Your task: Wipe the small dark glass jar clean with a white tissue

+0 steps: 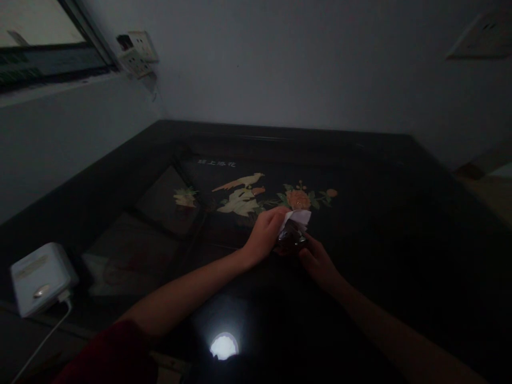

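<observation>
The scene is dim. My left hand [267, 230] is closed on a crumpled white tissue [295, 218], pressed against a small dark rounded object [292, 241]. My right hand [318, 260] grips that dark object from below and the right. I cannot make out what the object is. Both hands are over a glossy black table [384, 224] inlaid with a bird and flowers [256, 196].
A white box-shaped device [40, 277] with a white cable [44, 336] sits at the table's left edge. Wall sockets [138, 52] hang at the upper left beside a window. A bright light reflection [224, 345] shows on the near tabletop. Walls close the far and left sides.
</observation>
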A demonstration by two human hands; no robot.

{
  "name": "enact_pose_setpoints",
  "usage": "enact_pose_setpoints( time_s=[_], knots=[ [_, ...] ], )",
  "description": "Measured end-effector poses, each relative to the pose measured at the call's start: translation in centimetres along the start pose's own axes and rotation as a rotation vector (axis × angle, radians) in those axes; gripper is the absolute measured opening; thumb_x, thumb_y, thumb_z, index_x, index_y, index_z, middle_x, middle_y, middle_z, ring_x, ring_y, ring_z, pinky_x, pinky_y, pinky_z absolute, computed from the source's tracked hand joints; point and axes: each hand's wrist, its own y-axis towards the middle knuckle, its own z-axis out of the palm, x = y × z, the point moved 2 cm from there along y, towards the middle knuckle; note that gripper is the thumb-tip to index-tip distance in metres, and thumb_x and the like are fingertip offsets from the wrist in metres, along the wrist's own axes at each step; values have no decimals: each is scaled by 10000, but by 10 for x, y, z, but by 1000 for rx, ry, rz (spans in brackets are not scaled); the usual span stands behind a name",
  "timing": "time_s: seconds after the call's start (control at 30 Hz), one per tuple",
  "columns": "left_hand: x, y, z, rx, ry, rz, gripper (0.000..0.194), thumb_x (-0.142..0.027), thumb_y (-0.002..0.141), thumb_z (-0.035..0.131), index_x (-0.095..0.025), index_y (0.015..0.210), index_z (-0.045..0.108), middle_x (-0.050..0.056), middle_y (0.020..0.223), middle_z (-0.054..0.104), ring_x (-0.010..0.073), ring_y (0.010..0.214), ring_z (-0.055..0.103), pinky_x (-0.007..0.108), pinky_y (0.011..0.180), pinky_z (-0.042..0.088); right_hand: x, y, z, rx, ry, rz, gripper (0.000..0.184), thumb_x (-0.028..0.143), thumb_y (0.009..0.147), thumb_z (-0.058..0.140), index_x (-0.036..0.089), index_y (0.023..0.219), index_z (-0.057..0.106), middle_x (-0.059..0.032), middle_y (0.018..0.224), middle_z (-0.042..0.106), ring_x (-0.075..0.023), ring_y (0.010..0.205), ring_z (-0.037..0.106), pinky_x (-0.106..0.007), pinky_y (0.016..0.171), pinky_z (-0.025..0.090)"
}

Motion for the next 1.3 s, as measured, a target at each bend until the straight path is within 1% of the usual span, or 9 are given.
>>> enact_pose_setpoints(
  time_s=[0.1,0.23,0.37,0.6,0.8,0.9,1.07,1.17,1.3],
  knots=[
    [-8,-3,0,77,223,239,428,-440,928,333,-145,790,610,61,783,608,177,764,569,290,724,435,1,0,-2,-11,-33,-3,649,704,731,582,179,1108,641,-105,967,732,-310,916,671,-420,806,524],
    [-16,-7,1,152,420,444,407,-341,962,274,-138,871,614,99,882,648,191,859,596,323,807,454,-3,0,-5,-62,-61,10,561,687,718,603,172,930,661,-84,855,719,-262,768,655,-371,701,526],
    [-24,-12,5,179,671,580,323,-236,936,323,-145,886,629,101,950,666,193,921,603,330,840,471,-6,-1,-4,-92,-116,12,461,639,740,600,182,788,639,-57,749,681,-229,701,612,-339,636,511],
    [-29,-16,11,213,931,744,268,-204,908,396,-130,902,654,87,969,686,206,931,597,352,875,470,3,1,1,-113,-94,-46,350,547,747,628,202,796,597,-41,806,647,-212,743,580,-347,695,510],
    [-30,-10,6,246,731,584,303,-208,932,351,-148,896,646,90,971,686,189,935,605,332,868,458,-5,2,-1,-130,-65,62,348,530,733,650,186,768,614,-28,710,651,-198,671,587,-314,608,507],
    [-27,-5,3,230,566,469,322,-249,937,335,-151,883,637,86,941,683,187,916,604,325,856,450,-3,2,-1,-92,-64,46,380,549,748,639,180,840,639,-56,810,709,-234,771,642,-347,693,535],
    [-12,4,-1,154,194,98,338,-376,881,375,-152,747,590,42,750,612,157,711,567,270,659,442,3,0,2,-15,35,49,573,665,733,612,176,1032,633,-88,900,740,-290,886,686,-426,823,535],
    [-3,6,-1,94,-29,-143,297,-412,814,446,-157,712,561,-15,606,519,113,529,467,225,495,349,5,-1,3,9,55,52,640,691,729,602,172,1103,621,-103,925,741,-301,931,684,-442,860,525],
    [0,5,0,0,-140,-180,255,-390,774,501,-164,665,547,-34,557,486,99,493,425,213,462,305,4,-2,3,20,67,48,660,693,731,599,171,1135,614,-113,980,733,-300,962,679,-446,888,513]
  ],
)
